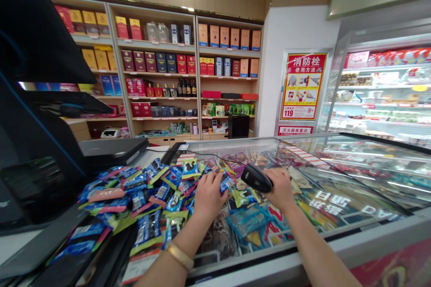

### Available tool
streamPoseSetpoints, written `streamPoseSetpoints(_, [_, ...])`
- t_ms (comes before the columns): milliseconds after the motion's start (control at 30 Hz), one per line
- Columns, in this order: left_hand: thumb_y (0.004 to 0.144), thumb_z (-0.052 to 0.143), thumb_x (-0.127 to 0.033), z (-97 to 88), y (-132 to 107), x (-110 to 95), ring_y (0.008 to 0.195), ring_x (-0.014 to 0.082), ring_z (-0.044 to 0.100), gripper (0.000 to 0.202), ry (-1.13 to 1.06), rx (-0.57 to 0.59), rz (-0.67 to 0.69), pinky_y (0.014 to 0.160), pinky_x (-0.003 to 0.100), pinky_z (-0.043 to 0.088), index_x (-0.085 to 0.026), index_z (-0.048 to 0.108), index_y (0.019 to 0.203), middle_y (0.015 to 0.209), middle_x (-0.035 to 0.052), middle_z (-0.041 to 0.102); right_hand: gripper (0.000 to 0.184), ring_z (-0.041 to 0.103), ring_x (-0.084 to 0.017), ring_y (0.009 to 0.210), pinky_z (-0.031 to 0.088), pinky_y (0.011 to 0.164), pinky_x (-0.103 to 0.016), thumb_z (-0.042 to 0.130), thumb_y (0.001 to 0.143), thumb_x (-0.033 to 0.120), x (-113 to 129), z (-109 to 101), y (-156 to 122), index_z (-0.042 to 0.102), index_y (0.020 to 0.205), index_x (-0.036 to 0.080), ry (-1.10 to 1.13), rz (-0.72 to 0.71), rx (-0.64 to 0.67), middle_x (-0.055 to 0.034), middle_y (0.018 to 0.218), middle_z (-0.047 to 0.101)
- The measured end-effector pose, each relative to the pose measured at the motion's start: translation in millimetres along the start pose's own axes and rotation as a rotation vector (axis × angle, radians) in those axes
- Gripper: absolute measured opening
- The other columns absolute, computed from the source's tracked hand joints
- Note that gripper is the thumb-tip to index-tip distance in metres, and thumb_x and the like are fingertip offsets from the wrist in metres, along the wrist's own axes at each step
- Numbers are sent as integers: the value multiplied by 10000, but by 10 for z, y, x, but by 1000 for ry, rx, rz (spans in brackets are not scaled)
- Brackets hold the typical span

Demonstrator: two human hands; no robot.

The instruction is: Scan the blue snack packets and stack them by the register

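Gripping a black handheld scanner (256,178) in your right hand (281,190), fingers clamped round it, you held it at lower center over the glass freezer lid (350,175). Your left hand (208,196) lay open, fingers apart, on blue snack packets (141,193) heaped lower left. Wooden shelves (158,73) of boxed liquor (160,63) stood upper center.

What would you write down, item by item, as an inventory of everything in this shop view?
foil packets: many, mostly blue, heaped left of and inside the freezer
glass-topped chest freezer: one, silver-edged, front right
wooden shelves: one wall unit, back wall, holding boxes and bottles
fire hydrant poster: one, red and yellow, on white wall
chilled display case: one, white, far right
barcode scanner: one, black, in right hand
bangle: one, gold, left wrist
left hand: on packets
right hand: gripping scanner
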State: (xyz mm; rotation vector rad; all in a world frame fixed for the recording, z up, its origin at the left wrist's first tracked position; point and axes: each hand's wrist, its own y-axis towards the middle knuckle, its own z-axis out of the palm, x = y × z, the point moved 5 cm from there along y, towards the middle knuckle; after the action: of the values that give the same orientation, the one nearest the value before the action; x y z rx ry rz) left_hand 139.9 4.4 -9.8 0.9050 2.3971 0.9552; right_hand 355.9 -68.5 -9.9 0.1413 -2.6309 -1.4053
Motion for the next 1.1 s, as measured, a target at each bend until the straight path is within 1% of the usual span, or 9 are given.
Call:
streamPoseSetpoints(167, [725, 683, -280, 128, -62, -229, 982, 290, 566, 406, -52, 150, 54, 881, 447, 475, -201, 639, 1120, 993, 99, 646, 209, 590, -213, 798, 320, 738, -321, 534, 734, 282, -270, -110, -59, 618, 907, 201, -77, 91, -203, -44, 816, 660])
streamPoseSetpoints(333, [760, 658, -270, 332, -120, -334, 979, 253, 617, 419, -290, 333, 8, 869, 387, 510, -211, 619, 1173, 1056, 98, 655, 187, 583, -217, 773, 330, 738, -329, 538, 733, 286, -360, -99, -92, 608, 885, 202, -103, 112, -238, -41, 796, 647])
streamPoseSetpoints(433, [769, 657, -265, 368, -137, -376, 1053, 237, 610, 466, -463, 343, 64, 936, 371, 494, -209, 587, 1227, 1161, 103, 633, 203, 582, -220, 789, 331, 744, -331, 546, 729, 290, -366, -86, -99, 610, 899, 201, -106, 111, -233, -43, 807, 647])
streamPoseSetpoints(500, [766, 658, -260, 327, -112, -355, 1072, 230, 603, 475, -498, 296, 96, 944, 364, 494, -211, 584, 1232, 1188, 104, 618, 213, 580, -222, 791, 331, 743, -331, 552, 727, 294, -367, -84, -101, 610, 908, 198, -105, 112, -232, -46, 808, 646])
streamPoseSetpoints(633, [748, 627, -174, 16, 43, -133, 1093, 256, 578, 417, -315, 47, 68, 961, 438, 461, -236, 635, 1160, 1164, 101, 626, 202, 578, -223, 783, 334, 747, -336, 542, 737, 304, -345, -89, -96, 608, 899, 202, -109, 104, -224, -47, 799, 648])
streamPoseSetpoints(767, [766, 603, -189, -449, 153, 249, 1197, 302, 507, 411, -24, -212, -128, 1078, 562, 273, -266, 633, 1169, 1247, 98, 600, 216, 590, -221, 797, 336, 751, -335, 528, 737, 282, -300, -95, -85, 612, 918, 201, -103, 78, -226, -50, 828, 660])
streamPoseSetpoints(833, [742, 637, -238, -560, 159, 403, 1262, 345, 445, 494, 88, -196, -188, 1093, 615, 183, -269, 594, 1233, 1323, 116, 555, 224, 593, -219, 801, 336, 748, -330, 529, 730, 270, -287, -92, -80, 618, 924, 202, -100, 74, -220, -47, 828, 663])
streamPoseSetpoints(933, [731, 616, -203, -533, 132, 557, 1317, 369, 381, 540, 196, -86, -227, 1085, 647, 139, -274, 575, 1265, 1373, 127, 520, 223, 597, -221, 801, 333, 748, -332, 529, 729, 272, -282, -88, -78, 617, 922, 204, -101, 76, -218, -46, 824, 667])
streamPoseSetpoints(1100, [821, 471, -140, -380, 95, 666, 1236, 323, 487, 441, 245, -63, -290, 1074, 636, 163, -305, 631, 1197, 1334, 107, 567, 230, 599, -223, 814, 333, 761, -340, 522, 738, 278, -289, -74, -85, 612, 935, 202, -92, 81, -215, -48, 840, 666])
